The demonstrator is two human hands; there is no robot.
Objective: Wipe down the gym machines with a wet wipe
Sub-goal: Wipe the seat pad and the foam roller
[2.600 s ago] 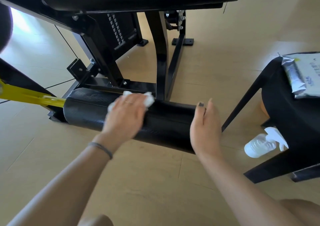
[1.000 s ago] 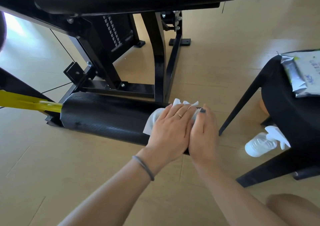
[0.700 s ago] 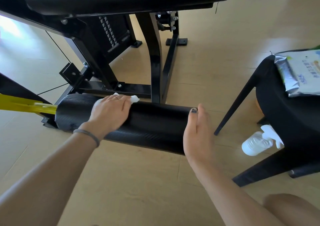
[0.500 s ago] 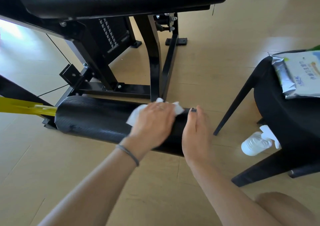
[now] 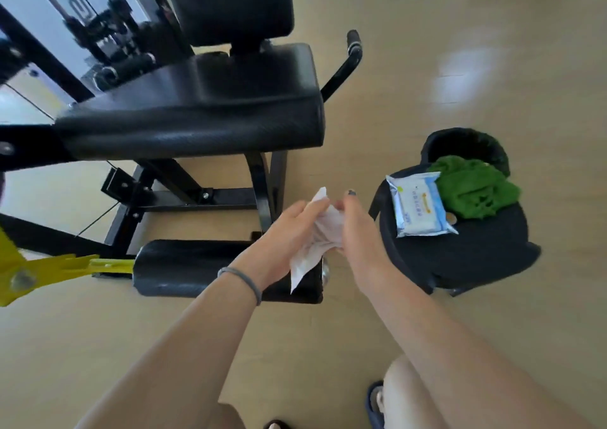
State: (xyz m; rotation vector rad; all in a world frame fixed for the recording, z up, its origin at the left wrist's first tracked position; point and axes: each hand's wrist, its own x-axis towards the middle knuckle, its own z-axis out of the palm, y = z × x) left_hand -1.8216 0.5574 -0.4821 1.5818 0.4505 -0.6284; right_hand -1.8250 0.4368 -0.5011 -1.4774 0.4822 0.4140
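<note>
White wet wipe (image 5: 320, 234) held between both hands above right end of black roller pad (image 5: 197, 269), left hand (image 5: 289, 231) gripping its left side, right hand (image 5: 359, 231) fingers curled round its right side; wipe packet (image 5: 418, 203) and green cloth (image 5: 473, 190) on black stool (image 5: 466, 251) at right; seat pad (image 5: 197, 113) behind

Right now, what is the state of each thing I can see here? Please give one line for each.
wet wipe: crumpled, off the machine, held between both hands.
left hand: gripping the wipe.
right hand: gripping the wipe.
roller pad: untouched.
seat pad: nothing on it.
wipes pack: lying flat on the black stool.
green cloth: bunched on the stool.
</note>
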